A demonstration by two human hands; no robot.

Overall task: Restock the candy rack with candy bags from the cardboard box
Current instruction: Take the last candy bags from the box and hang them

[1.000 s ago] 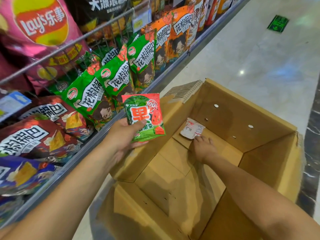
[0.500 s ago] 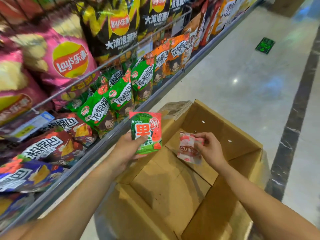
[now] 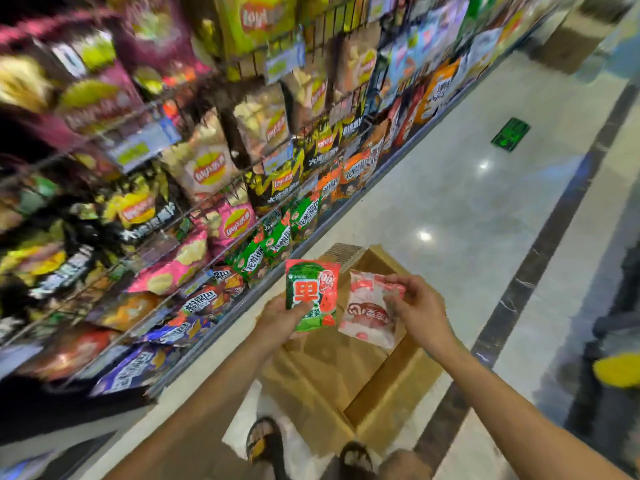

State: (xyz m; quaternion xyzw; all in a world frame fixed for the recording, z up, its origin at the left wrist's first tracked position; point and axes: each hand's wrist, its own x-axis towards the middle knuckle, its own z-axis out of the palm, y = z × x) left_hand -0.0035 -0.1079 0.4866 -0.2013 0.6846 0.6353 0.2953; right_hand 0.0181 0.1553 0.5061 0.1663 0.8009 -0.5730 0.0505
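Your left hand grips the green candy bag from below and your right hand pinches the pink candy bag by its top corner, both above the cardboard box. That light pinch could let it drop, and the rack alongside holds Lay's crisps, so misshelving is a risk. The green bag reads "100%" and 果.

We are holding two candy bags upright, side by side, over the box. The green bag, with a red corner and a big red character, is sitting in our left hand. The pink bag, pale and crinkled, is hanging pinched from our right hand. The brown box is standing open, just right of the blurred wire rack.
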